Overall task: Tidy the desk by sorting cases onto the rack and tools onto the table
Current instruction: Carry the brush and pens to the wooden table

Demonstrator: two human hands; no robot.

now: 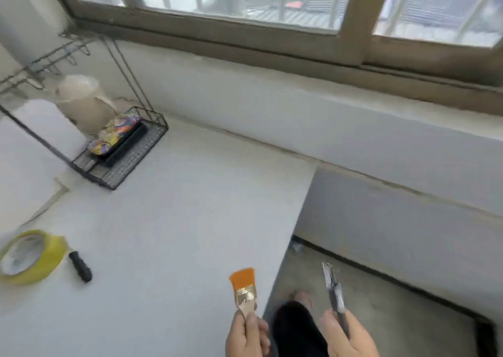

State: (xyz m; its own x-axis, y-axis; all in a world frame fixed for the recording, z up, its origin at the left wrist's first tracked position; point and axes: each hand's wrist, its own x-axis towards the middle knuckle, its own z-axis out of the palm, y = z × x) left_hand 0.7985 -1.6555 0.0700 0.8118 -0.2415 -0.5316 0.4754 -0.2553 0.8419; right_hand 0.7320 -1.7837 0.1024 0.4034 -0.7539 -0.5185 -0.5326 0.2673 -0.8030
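Observation:
My left hand (pixel 246 335) grips a small paintbrush (pixel 243 288) with orange bristles and a gold ferrule, held upright over the front right corner of the white table (pixel 168 234). My right hand (pixel 347 335) holds a slim grey metal tool (pixel 333 288) past the table's right edge, above the floor. A colourful patterned case (pixel 114 134) lies on top of a black case (pixel 128 145) in the black wire rack (pixel 128 166) at the back left. A roll of yellow tape (pixel 30 257) and a short black tool (pixel 80 266) lie on the table at the front left.
A beige jug (pixel 84 100) and a white cylinder (pixel 49 125) stand behind the rack. Hooks hang from the rack's upper bar (pixel 49 59). A window ledge (pixel 299 89) runs along the back wall. The table's right edge drops to a grey floor (pixel 381 302).

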